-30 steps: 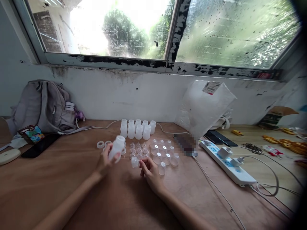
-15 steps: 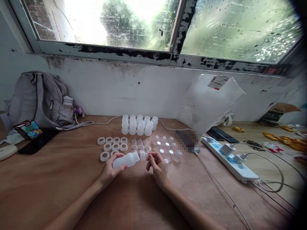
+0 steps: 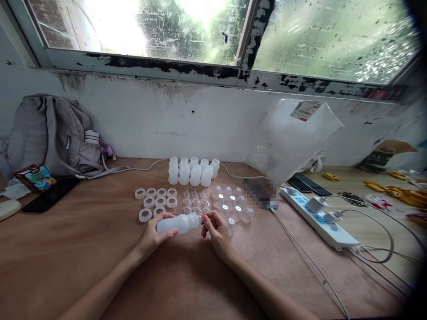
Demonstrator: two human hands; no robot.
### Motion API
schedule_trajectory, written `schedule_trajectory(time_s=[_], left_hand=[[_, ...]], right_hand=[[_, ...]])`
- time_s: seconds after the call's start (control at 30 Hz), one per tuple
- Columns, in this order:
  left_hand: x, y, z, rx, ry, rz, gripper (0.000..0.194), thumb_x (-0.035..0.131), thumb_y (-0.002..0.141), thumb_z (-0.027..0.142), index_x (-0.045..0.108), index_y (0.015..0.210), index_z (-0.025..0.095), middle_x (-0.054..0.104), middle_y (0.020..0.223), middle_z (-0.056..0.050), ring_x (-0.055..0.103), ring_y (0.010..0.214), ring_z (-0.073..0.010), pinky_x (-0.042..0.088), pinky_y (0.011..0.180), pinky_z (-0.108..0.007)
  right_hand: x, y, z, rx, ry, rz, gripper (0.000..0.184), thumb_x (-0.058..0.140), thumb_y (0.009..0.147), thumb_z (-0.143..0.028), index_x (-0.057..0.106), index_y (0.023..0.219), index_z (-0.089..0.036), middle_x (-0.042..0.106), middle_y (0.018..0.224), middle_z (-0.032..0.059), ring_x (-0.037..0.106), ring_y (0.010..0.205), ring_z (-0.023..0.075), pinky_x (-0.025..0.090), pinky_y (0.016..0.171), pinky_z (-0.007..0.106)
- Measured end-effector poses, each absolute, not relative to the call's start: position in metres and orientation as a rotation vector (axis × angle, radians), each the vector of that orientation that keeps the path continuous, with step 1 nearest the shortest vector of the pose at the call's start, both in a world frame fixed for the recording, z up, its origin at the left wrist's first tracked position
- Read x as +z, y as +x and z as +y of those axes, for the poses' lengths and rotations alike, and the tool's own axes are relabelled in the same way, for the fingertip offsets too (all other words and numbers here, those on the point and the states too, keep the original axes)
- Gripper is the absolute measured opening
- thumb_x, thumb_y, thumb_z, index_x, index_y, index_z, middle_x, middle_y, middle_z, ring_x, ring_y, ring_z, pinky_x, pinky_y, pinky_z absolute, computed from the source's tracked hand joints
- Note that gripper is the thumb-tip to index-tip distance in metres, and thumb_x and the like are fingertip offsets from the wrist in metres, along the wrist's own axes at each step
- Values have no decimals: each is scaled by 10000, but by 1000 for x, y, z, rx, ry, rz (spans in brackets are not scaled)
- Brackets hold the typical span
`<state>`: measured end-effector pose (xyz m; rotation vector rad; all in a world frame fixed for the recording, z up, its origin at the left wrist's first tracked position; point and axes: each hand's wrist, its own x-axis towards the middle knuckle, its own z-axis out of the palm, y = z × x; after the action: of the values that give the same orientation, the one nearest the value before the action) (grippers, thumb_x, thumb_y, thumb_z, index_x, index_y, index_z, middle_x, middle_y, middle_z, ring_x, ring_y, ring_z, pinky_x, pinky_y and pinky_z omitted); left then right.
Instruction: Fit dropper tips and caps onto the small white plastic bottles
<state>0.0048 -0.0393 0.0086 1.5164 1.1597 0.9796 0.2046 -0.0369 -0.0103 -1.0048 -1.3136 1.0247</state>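
My left hand (image 3: 154,232) is wrapped round a translucent white baby bottle (image 3: 178,224). The bottle lies tilted nearly flat, its threaded neck pointing right. At that open end my right hand (image 3: 215,227) pinches a small clear teat (image 3: 200,218), which meets the neck; the fingers partly hide it. Just behind the hands, several clear teats (image 3: 194,195) stand in rows. White screw rings (image 3: 151,192) lie in rows to their left, and clear dome caps (image 3: 234,215) sit to their right. More bottles (image 3: 195,174) stand grouped at the back.
A white power strip (image 3: 316,218) with plugs and cables lies on the right. Behind it leans a clear plastic bag (image 3: 296,138). A blurred-out phone (image 3: 262,194) lies beside the caps. On the left are a grey backpack (image 3: 50,133) and a black phone (image 3: 50,195).
The bottle neck and the clear teat have come together; a gap between them has closed. My right hand has shifted slightly left. The view has tilted a little downward.
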Motion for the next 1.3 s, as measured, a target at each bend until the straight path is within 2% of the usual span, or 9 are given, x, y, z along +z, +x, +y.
schedule_trajectory(time_s=[0.27,0.5,0.83,0.97,1.13,1.3], left_hand=[[12,4,-41,962,1511,1140,313,628,621,344,522,867,182,551,817,-16,508,656,-134,405,565,-216],[9,3,-40,938,1554,1094,322,634,613,341,521,867,180,542,802,-16,505,655,-134,403,563,-219],[11,2,-40,876,1591,1088,339,632,596,358,530,866,180,547,767,-11,502,635,-135,401,560,-227],[10,1,-39,891,1559,1088,327,636,595,352,535,855,182,547,746,-3,497,608,-125,390,530,-216],[13,0,-39,895,1545,1110,333,632,601,366,531,859,181,554,774,-13,514,637,-137,404,548,-221],[13,0,-39,870,1541,1104,347,630,597,383,533,861,180,547,756,-11,503,611,-132,397,522,-219]], right_hand=[[-10,205,-36,1053,-1030,-1303,239,503,779,-393,462,681,-178,488,600,-24,442,417,66,360,397,193],[-9,205,-37,986,-1083,-1357,326,493,777,-415,392,562,-191,360,415,-69,337,347,58,268,353,190],[-16,206,-32,1045,-1101,-1362,493,507,744,-460,322,374,-190,309,303,-59,256,298,50,165,339,218],[-13,207,-32,1101,-1112,-1414,498,439,782,-476,344,390,-183,299,303,-58,262,291,51,171,346,214],[-3,211,-34,1116,-1050,-1512,335,487,759,-448,408,561,-190,386,420,-58,337,359,66,249,360,194],[-5,214,-34,1078,-1072,-1587,417,434,791,-445,368,474,-182,355,403,-47,303,377,66,227,378,202]])
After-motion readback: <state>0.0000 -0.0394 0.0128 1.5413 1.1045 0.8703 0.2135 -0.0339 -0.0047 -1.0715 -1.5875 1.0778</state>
